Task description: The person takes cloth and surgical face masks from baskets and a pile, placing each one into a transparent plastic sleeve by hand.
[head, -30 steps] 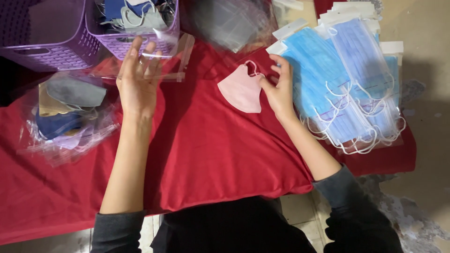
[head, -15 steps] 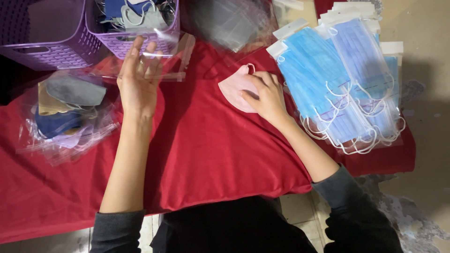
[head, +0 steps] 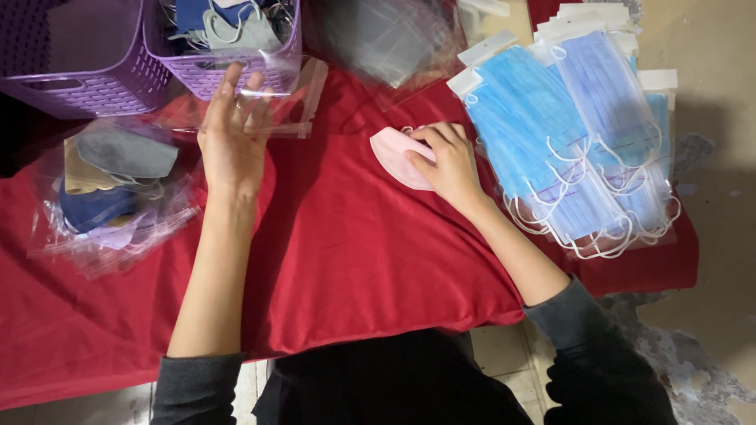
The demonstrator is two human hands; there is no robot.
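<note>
1. Closest to me, at the bottom of the frame, I see both dark grey sleeves pushed up, with bare forearms reaching up over the red cloth (head: 346, 260) that covers the table.
2. My right hand (head: 445, 161), just right of centre, lies palm down with its fingers curled on a pink folded mask (head: 391, 153); it presses the mask flat to the cloth rather than lifting it.
3. My left hand (head: 232, 138), upper left of centre, is open with fingers spread, its fingertips touching a clear plastic sleeve (head: 276, 94) that stands tilted against the purple basket. I cannot tell whether it actually grips the sleeve.
4. At the left edge sits a crumpled clear bag of grey, tan and blue masks (head: 110, 181).
5. On the right lies a fanned stack of blue surgical masks (head: 575, 142), white ear loops hanging toward me.
6. Farthest, along the top left, two purple baskets (head: 87, 86) stand side by side; the right one holds more masks.
</note>
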